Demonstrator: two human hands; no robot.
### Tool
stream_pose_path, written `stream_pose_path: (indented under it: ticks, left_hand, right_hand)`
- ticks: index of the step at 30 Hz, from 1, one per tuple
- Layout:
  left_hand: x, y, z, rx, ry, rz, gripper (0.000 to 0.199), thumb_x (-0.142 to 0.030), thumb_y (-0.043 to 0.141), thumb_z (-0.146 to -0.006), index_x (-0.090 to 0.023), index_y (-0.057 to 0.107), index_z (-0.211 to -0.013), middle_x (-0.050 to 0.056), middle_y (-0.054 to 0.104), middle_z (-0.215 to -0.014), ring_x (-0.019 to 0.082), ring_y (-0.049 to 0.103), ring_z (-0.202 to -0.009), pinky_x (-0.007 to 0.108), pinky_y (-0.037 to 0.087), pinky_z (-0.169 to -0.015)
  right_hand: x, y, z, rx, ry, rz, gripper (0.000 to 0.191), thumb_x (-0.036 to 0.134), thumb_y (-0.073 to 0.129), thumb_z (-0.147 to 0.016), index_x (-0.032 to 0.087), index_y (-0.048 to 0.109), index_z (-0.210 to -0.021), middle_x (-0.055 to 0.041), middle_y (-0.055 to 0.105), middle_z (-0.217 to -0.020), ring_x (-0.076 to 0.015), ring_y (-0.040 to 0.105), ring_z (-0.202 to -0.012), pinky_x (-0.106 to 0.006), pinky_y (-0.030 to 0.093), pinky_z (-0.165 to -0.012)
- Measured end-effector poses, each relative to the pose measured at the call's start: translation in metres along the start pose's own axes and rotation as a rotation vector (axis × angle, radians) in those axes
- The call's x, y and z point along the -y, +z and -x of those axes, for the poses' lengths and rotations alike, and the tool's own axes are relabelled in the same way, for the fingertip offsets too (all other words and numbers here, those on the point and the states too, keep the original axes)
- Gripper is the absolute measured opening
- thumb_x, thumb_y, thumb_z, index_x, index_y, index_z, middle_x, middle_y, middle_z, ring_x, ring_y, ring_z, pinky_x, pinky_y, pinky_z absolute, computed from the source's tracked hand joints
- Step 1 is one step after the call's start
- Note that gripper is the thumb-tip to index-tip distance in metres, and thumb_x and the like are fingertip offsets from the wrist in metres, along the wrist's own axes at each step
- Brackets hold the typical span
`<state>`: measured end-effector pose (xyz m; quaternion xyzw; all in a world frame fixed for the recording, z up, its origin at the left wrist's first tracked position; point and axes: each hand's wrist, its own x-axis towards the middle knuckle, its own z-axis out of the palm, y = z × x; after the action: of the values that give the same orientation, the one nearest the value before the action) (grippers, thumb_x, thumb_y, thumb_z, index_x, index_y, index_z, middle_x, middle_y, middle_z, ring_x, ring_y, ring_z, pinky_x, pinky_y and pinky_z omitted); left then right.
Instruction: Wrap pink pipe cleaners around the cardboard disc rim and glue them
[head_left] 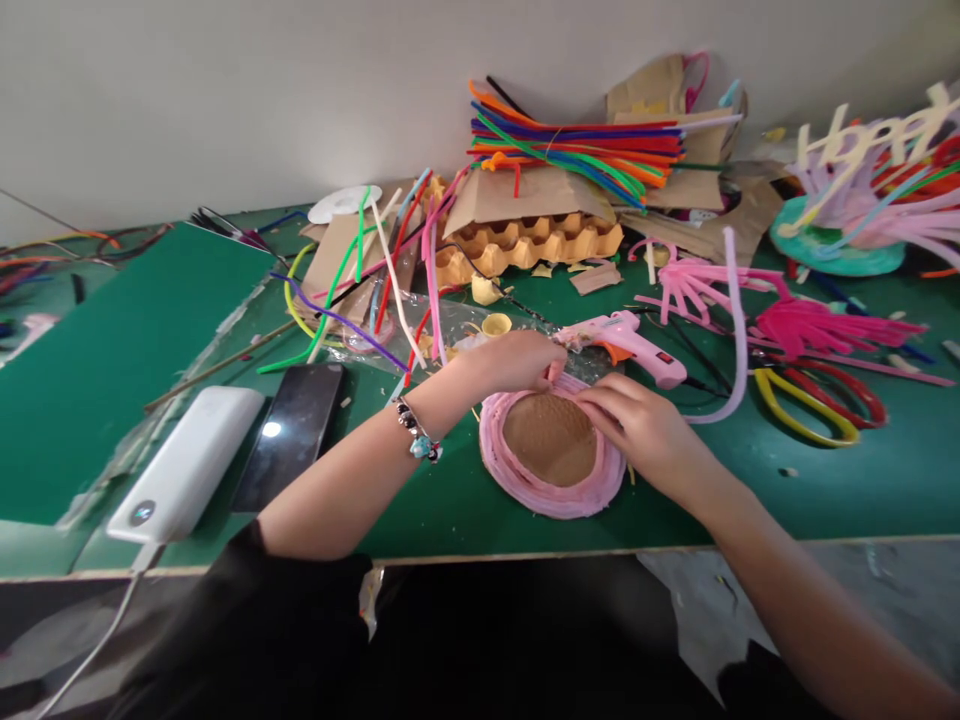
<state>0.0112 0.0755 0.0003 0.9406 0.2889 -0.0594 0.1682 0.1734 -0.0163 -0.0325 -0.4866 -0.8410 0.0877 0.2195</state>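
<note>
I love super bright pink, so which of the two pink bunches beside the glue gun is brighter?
The hot pink bunch, farther right from the glue gun. The paler bunch is closer to it and lighter pink.

Green tbl point(825, 500), plain wall point(262, 90), grey flr point(847, 600)

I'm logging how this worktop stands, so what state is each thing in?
Pink ring: coiled, both hands at its far rim.
Glue gun: lying down; on or off unclear.
Power bank: cable plugged in.
Phone: flat, screen dark except a bright spot.
Stem bundle: tied.
Lavender stem: bent.
Bracelet: worn.
</note>
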Motion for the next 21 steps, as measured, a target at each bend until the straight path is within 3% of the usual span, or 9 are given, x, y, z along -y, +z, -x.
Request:
stream_pose_path:
  ticks: [10,21]
  left_hand:
    - [0.002,-0.002,-0.003,0.050,-0.016,0.033,0.012,-0.009,0.054,-0.070,-0.015,0.062,-0.077,0.000,0.063,-0.073,0.011,0.053,-0.063,0.021,0.031,-0.053]
    - [0.005,-0.003,-0.006,0.056,0.011,0.044,0.016,-0.011,0.054,-0.073,-0.016,0.059,-0.088,0.001,0.062,-0.076,0.012,0.052,-0.064,0.021,0.030,-0.053]
  right_hand:
    - [0.000,0.005,0.003,-0.002,0.010,0.018,0.034,0.026,0.030,-0.091,0.016,0.062,-0.087,-0.0069,0.058,-0.080,-0.0159,0.059,-0.074,-0.032,0.050,-0.067]
    - [0.011,0.001,0.011,0.060,0.074,0.248,0.031,0.020,0.032,-0.089,0.017,0.062,-0.099,-0.0078,0.061,-0.088,-0.0185,0.060,-0.075,-0.029,0.049,-0.056]
